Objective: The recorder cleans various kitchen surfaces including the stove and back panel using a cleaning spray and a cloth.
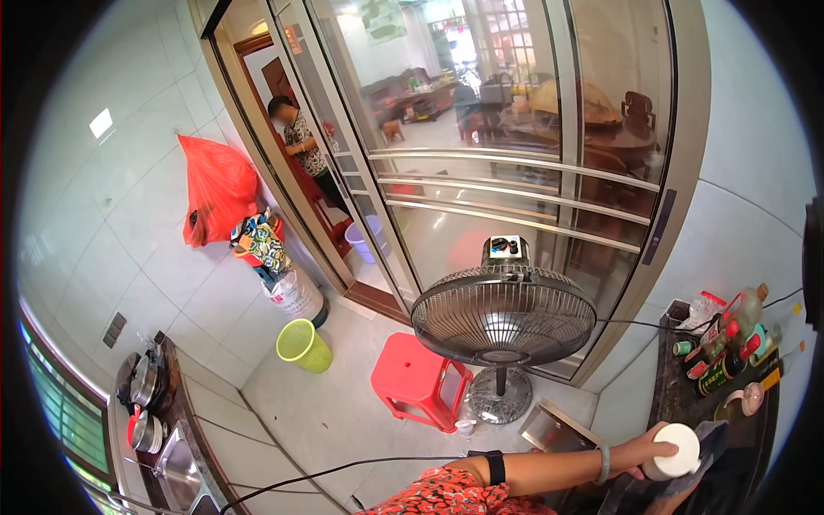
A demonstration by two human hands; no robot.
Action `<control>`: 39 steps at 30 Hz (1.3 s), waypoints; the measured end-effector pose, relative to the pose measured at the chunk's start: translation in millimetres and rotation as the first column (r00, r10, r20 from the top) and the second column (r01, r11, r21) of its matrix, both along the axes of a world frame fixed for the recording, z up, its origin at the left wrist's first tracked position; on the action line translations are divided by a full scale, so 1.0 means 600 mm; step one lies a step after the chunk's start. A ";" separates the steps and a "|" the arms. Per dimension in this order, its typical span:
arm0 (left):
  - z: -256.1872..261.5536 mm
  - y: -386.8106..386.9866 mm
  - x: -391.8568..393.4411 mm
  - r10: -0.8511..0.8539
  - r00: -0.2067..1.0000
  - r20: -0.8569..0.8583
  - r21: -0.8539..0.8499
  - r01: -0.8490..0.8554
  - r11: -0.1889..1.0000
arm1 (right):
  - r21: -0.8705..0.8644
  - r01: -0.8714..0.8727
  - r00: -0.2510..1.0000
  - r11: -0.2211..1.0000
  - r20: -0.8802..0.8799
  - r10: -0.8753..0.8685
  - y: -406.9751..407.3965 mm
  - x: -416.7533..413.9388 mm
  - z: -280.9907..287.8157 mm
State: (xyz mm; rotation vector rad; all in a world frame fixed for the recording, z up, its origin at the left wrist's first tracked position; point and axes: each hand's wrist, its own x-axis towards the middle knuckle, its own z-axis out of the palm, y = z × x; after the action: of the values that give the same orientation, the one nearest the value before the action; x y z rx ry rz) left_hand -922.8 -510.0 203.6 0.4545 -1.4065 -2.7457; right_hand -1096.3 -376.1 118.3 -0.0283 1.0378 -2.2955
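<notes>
At the lower right, my left hand (637,453) grips a white round container (674,449) by its side, thumb over the top. A dark grey cloth (711,444) lies against the container's right side. Part of my other forearm or hand (674,501) shows below the container, at the cloth; its fingers are hidden. The dark countertop (676,393) runs just beyond, with a lidded jar (740,402) near the cloth.
Several sauce bottles (721,373) crowd the counter. A black standing fan (505,318), a red plastic stool (409,370) and a green waste basket (304,346) stand on the floor. An open metal drawer or door (557,428) juts out beside my arm. Another person (308,145) stands beyond the doorway.
</notes>
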 end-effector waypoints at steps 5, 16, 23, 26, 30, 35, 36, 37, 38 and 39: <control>0.004 -0.009 -0.003 0.065 0.989 0.131 -0.099 -0.052 0.994 | 0.051 -0.006 0.996 0.999 -0.092 0.010 0.032 0.045 0.005; -0.011 0.042 -0.006 -0.016 0.997 -0.072 -0.648 -0.034 0.760 | 0.087 -0.055 0.992 0.995 -0.110 0.065 0.043 0.104 -0.014; 0.006 -0.012 -0.022 -0.063 0.996 0.055 -0.665 0.084 0.742 | 0.118 -0.059 0.992 0.991 -0.101 0.072 0.061 0.124 -0.032; -0.031 -0.002 -0.031 0.104 0.982 0.158 -0.824 0.073 0.562 | 0.122 -0.059 0.993 0.991 -0.090 0.070 0.071 0.118 -0.044; -0.078 0.025 -0.023 0.035 0.999 -0.021 -0.377 -0.040 0.925 | 0.105 -0.092 0.993 0.990 -0.071 0.100 0.061 0.109 -0.057; -0.079 0.041 -0.012 0.156 0.986 -0.052 -0.465 -0.162 0.871 | 0.049 -0.155 0.988 0.987 -0.019 0.156 0.031 0.077 -0.074; -0.058 0.036 -0.007 0.115 0.993 0.004 -0.478 -0.099 0.873 | 0.035 -0.133 0.991 0.991 -0.013 0.133 0.028 0.069 -0.084; -0.045 0.029 0.002 0.104 0.992 0.070 -0.492 -0.056 0.869 | 0.013 -0.154 0.988 0.988 0.002 0.154 0.023 0.055 -0.097; -0.064 0.028 -0.002 0.112 0.991 0.072 -0.493 -0.063 0.868 | 0.012 -0.163 0.987 0.987 0.004 0.163 0.018 0.045 -0.113; -0.101 0.030 -0.018 0.121 0.992 -0.025 -0.411 -0.120 0.903 | -0.006 -0.152 0.987 0.988 0.056 0.152 0.021 0.021 -0.142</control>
State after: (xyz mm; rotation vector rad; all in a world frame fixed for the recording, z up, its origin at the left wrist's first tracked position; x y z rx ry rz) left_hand -933.5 -491.7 142.8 0.4982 -1.8269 -2.2606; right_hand -1083.9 -363.8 33.4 -0.0423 0.9707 -2.1474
